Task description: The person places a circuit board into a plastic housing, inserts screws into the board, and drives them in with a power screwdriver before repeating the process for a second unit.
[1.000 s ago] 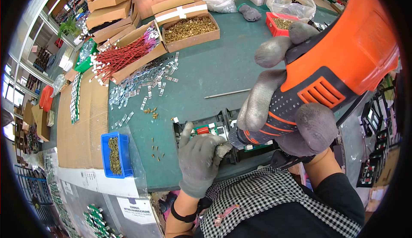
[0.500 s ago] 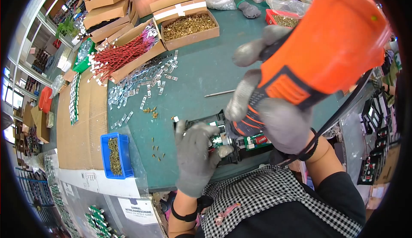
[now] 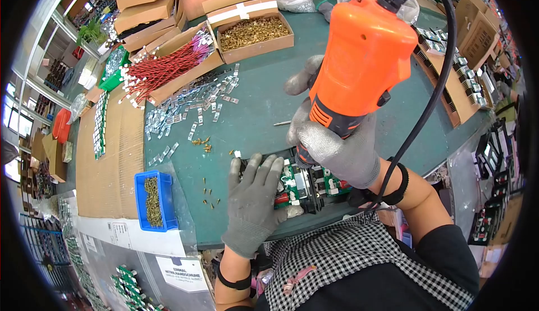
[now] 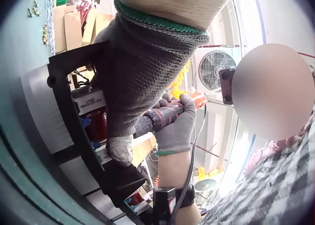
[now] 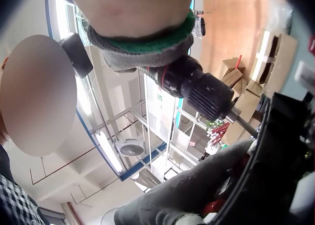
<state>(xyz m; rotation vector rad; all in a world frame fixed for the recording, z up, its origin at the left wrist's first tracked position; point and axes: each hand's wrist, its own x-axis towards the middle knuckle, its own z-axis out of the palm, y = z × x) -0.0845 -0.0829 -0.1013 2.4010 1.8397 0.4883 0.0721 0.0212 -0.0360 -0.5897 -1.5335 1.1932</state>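
A black plastic housing (image 3: 312,203) with green circuit boards (image 3: 289,183) and red components lies near the table's front edge. My gloved left hand (image 3: 252,204) rests across its left part, fingers extended, the thumb at the near side. In the left wrist view the thumb (image 4: 120,150) presses by the housing's frame (image 4: 74,131). My gloved right hand (image 3: 345,151) grips an orange and black power screwdriver (image 3: 362,58), tilted nose-down over the housing's middle. The right wrist view shows its black nose (image 5: 211,94) and metal bit (image 5: 242,120), the bit's tip right at the housing's edge.
A blue bin (image 3: 170,201) of screws stands left, with loose screws (image 3: 210,192) nearby. Behind lie metal clips (image 3: 196,106), red wires (image 3: 168,67) and a cardboard box (image 3: 261,48) of brass-coloured parts. The screwdriver's black cable (image 3: 432,111) loops down on the right.
The screwdriver has swung from a rightward lean to a more upright position, its nose staying near the housing's middle. My left hand has flattened, its fingers extending over the housing.
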